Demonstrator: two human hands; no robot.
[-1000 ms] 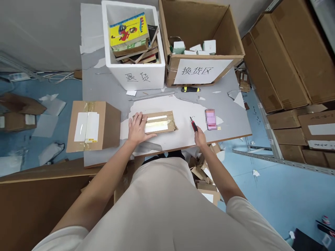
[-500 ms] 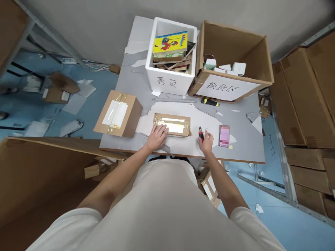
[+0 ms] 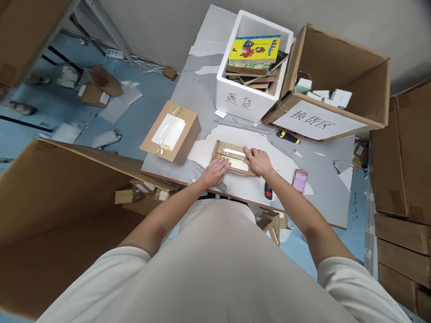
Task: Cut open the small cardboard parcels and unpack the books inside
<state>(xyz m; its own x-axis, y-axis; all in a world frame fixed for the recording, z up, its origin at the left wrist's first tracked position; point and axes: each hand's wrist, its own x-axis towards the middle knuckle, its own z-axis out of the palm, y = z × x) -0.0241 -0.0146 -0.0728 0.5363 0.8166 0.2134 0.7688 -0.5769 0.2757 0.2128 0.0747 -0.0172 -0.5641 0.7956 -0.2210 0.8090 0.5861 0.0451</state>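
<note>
A narrow taped cardboard box [image 3: 237, 154] with white labels lies on the table in front of me. My left hand [image 3: 216, 171] is on its near left side, with fingers stretched out flat over the top. At the box's right end, my right hand [image 3: 258, 161] grips it, fingers over the upper face. A red-and-black utility knife [image 3: 268, 190] lies beside my right forearm, touched by neither hand. Farther right is a pink phone-like item [image 3: 300, 181], its face pixelated and partly behind the forearm.
A larger taped carton [image 3: 170, 132] stands at left on the table [image 3: 188, 101]. Behind are a white foam bin [image 3: 249, 107] of books and an open carton [image 3: 373, 123] with small boxes. A yellow-and-black cutter [image 3: 288, 137] lies before them. A big open carton [image 3: 84, 157] stands lower left.
My right hand has let go of the utility knife and moved left onto the box's right end. My left hand has slid toward the near edge. The view has turned, and the box sits slightly tilted.
</note>
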